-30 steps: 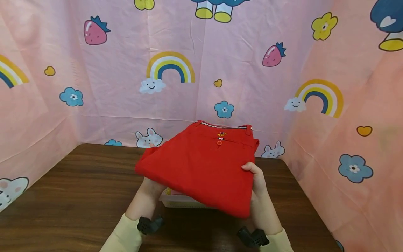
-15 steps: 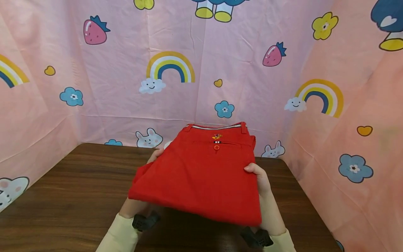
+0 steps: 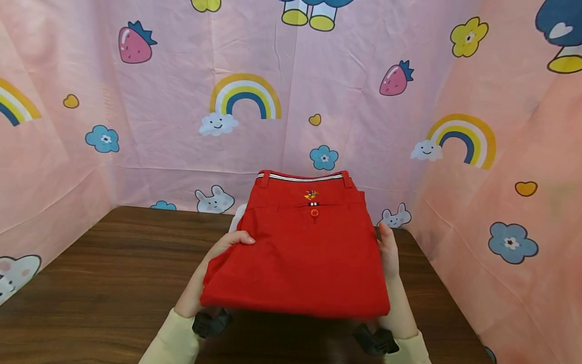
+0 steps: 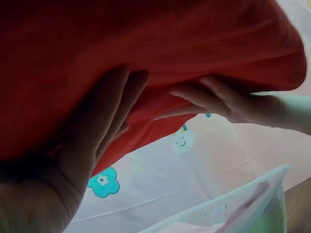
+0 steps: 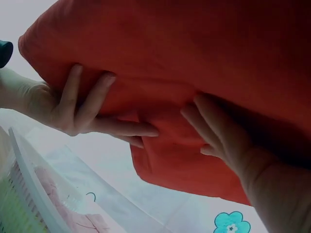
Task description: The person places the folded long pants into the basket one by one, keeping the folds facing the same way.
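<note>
Folded red trousers (image 3: pixel 300 253) are held up between both hands, the back pocket, its button and the waistband facing up. My left hand (image 3: pixel 223 247) grips their left side, thumb on top and fingers underneath. At the right side, my right hand (image 3: pixel 388 253) has its thumb raised beside the edge, off the cloth. In the left wrist view, the left hand (image 4: pixel 92 131) and right hand (image 4: pixel 233 104) both support the underside with extended fingers. The right wrist view shows the right hand (image 5: pixel 228 141) with straight fingers beneath the red cloth.
A white plastic basket (image 5: pixel 24 170) stands below and beyond the trousers, holding pink cloth (image 5: pixel 56 194). Its rim (image 3: pixel 237 218) barely shows in the head view. The brown wooden table (image 3: pixel 100 273) is bordered by pink patterned curtains (image 3: pixel 150 111).
The trousers have turned from tilted to nearly square-on, now hiding more of the basket. My left thumb has come onto their top. My right thumb has lifted off the cloth.
</note>
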`<state>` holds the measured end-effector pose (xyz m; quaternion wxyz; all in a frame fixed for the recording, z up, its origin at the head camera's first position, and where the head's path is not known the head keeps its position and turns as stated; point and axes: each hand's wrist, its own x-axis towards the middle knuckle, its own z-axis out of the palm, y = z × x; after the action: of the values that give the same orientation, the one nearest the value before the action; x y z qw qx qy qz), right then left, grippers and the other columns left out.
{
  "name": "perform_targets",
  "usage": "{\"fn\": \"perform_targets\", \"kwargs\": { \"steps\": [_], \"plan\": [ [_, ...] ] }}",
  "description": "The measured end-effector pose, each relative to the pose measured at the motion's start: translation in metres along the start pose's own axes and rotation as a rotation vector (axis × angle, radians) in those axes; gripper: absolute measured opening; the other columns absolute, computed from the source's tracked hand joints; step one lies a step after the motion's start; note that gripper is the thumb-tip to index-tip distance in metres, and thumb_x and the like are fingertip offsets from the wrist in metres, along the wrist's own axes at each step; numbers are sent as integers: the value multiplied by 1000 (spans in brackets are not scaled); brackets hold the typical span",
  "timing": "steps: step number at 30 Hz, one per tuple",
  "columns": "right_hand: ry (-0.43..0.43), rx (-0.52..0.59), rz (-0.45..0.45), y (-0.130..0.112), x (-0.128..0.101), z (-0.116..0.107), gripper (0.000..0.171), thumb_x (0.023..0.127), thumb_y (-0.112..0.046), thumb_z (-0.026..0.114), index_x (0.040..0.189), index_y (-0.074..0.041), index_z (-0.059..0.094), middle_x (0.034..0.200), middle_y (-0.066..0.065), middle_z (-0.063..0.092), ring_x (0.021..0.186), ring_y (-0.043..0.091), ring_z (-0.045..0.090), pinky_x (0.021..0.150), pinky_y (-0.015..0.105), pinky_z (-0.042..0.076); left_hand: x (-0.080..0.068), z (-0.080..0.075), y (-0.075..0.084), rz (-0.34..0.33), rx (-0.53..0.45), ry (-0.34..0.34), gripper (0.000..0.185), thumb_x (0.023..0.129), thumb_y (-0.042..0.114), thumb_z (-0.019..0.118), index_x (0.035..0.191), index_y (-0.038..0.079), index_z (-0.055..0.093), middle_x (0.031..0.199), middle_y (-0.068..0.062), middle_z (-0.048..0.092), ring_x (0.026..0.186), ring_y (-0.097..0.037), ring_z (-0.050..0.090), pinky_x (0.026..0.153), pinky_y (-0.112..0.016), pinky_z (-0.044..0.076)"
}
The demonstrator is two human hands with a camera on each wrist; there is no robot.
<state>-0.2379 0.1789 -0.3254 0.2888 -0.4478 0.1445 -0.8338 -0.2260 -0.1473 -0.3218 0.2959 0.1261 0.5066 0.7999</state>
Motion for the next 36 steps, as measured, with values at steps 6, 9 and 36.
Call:
{"fn": "perform_targets", "kwargs": {
  "steps": [6,9,36],
  "plan": [
    [-281,221,26,5,10,-1,56,99,-55,31,80,-2,37,68,-1,27,55,9,26,48,21,26,4,4,0,31,-5,12,18,91,18,38,104,6,41,97,2,54,85,-11,57,80,-24,45],
    [-374,285,38,7,14,-2,60,98,-56,33,89,2,45,69,-2,31,55,7,26,51,17,31,6,5,-2,63,-28,44,19,93,19,36,106,6,39,97,2,54,85,-11,57,80,-24,45],
    [598,-208,-237,51,20,12,22,98,-13,48,118,-15,40,114,-1,54,109,17,51,93,35,41,44,40,-38,522,-119,380,13,88,3,49,99,9,50,90,2,60,82,-12,60,76,-24,48]
  ]
}}
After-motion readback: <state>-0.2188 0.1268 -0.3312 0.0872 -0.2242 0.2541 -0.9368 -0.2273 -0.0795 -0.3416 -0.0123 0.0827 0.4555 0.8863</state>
